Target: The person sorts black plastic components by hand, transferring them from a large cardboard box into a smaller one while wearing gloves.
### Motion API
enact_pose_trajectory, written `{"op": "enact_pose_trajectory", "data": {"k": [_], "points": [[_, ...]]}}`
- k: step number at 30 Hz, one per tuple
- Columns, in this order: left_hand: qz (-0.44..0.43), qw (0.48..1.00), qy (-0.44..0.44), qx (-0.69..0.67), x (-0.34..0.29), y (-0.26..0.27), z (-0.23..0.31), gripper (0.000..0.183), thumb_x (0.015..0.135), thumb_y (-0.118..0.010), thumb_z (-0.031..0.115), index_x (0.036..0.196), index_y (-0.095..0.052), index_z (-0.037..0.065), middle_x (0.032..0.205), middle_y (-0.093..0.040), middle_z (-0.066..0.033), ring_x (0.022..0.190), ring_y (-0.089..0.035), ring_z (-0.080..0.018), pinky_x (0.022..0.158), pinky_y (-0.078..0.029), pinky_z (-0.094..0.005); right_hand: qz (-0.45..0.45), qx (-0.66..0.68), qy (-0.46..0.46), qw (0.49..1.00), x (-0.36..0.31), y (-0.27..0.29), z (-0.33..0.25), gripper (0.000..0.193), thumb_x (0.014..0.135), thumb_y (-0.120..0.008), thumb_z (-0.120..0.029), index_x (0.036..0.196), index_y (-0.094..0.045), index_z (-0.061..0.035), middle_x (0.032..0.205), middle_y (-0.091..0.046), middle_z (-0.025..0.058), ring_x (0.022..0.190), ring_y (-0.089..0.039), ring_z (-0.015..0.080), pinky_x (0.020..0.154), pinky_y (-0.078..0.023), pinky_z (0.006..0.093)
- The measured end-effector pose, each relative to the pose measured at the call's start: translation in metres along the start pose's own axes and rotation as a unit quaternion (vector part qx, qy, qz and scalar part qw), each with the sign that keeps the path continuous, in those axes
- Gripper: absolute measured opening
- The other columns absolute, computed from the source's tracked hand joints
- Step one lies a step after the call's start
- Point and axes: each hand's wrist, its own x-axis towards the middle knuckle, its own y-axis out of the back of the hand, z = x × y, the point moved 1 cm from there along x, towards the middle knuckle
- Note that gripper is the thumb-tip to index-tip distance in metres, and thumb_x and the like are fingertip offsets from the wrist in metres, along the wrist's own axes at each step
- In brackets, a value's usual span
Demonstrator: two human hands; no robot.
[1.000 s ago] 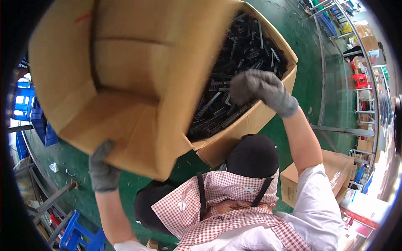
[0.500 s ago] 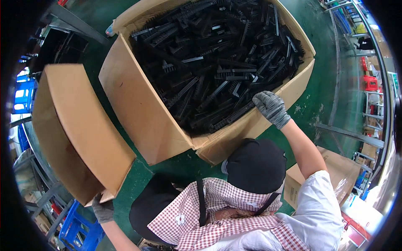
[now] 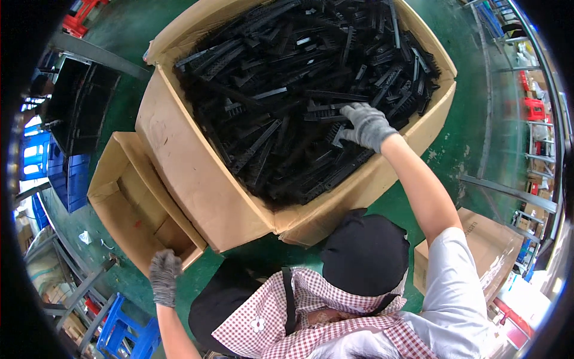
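A large open cardboard box [image 3: 197, 173] is heaped with black comb-like plastic pieces [image 3: 269, 119], many with rows of teeth. My right hand [image 3: 368, 127], in a grey knit glove, reaches over the near right wall and rests at the top of the heap. Its fingers are spread, and I see nothing held in them. To the left, a smaller cardboard box [image 3: 128, 239] stands open against the large one, with its bare inside showing. My left hand [image 3: 165, 272], gloved alike, is closed on the near edge of that smaller box.
A closed carton [image 3: 472, 251] sits on the green floor at the right. Blue plastic stools [image 3: 122, 329] stand at lower left, beside metal frame bars. At the far left are a black bin [image 3: 81, 102] and a blue crate [image 3: 69, 179]. Shelving lines the right side.
The smaller box has swung from its tilted position to stand open-side up against the large box, my left hand moving right with it. My right hand has left the rim and opened over the pieces.
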Motion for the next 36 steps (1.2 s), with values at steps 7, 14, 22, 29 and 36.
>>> {"op": "enact_pose_trajectory", "data": {"k": [7,14,22,29,36], "points": [[-0.031,0.87,-0.37,0.325,0.004,-0.151,0.18,0.015,0.079,-0.057,0.015,0.09,-0.06,0.005,0.079,-0.062,-0.0092,0.07,-0.059,-0.0192,0.064,-0.046,-0.0288,-0.204,-0.107,-0.024,0.973,0.062,-0.019,0.025,0.052,0.069,-0.064,-0.028,0.115,-0.05,-0.0079,0.123,-0.047,0.0132,0.113,-0.044,0.0308,0.094,-0.037,0.0368],[-0.114,0.666,-0.26,0.689,0.089,-0.284,0.181,0.025,0.076,-0.057,0.02,0.099,-0.057,0.009,0.099,-0.059,-0.0088,0.097,-0.053,-0.0246,0.079,-0.044,-0.0375,-0.126,-0.063,-0.027,0.99,0.073,-0.03,0.002,0.024,0.076,-0.053,-0.007,0.099,-0.062,-0.0092,0.116,-0.053,0.0127,0.112,-0.047,0.0237,0.096,-0.034,0.0323],[-0.056,0.65,-0.18,0.737,0.114,-0.316,0.145,0.054,0.068,-0.066,0.038,0.109,-0.05,0.006,0.116,-0.046,-0.0132,0.111,-0.042,-0.0295,0.09,-0.038,-0.0405,-0.14,-0.084,-0.077,0.984,0.076,-0.048,0.019,0.028,0.072,-0.062,-0.011,0.1,-0.063,-0.011,0.114,-0.054,0.0066,0.111,-0.046,0.0256,0.089,-0.041,0.0353],[-0.014,0.642,-0.143,0.753,0.126,-0.331,0.144,0.054,0.065,-0.067,0.034,0.108,-0.051,0.005,0.117,-0.045,-0.0124,0.112,-0.041,-0.0284,0.09,-0.038,-0.0394,-0.119,-0.08,-0.061,0.988,0.077,-0.044,0.022,0.027,0.073,-0.061,-0.013,0.1,-0.062,-0.0115,0.115,-0.054,0.0075,0.108,-0.048,0.0254,0.089,-0.041,0.0348],[-0.027,0.645,-0.088,0.758,0.122,-0.327,0.158,0.029,0.078,-0.054,0.019,0.105,-0.059,0.009,0.116,-0.048,-0.0073,0.109,-0.043,-0.0256,0.084,-0.039,-0.0384,-0.086,-0.065,-0.034,0.994,0.063,-0.024,0.022,0.021,0.076,-0.056,-0.01,0.094,-0.064,-0.0113,0.112,-0.056,0.0072,0.11,-0.048,0.0253,0.088,-0.042,0.0334]]}}
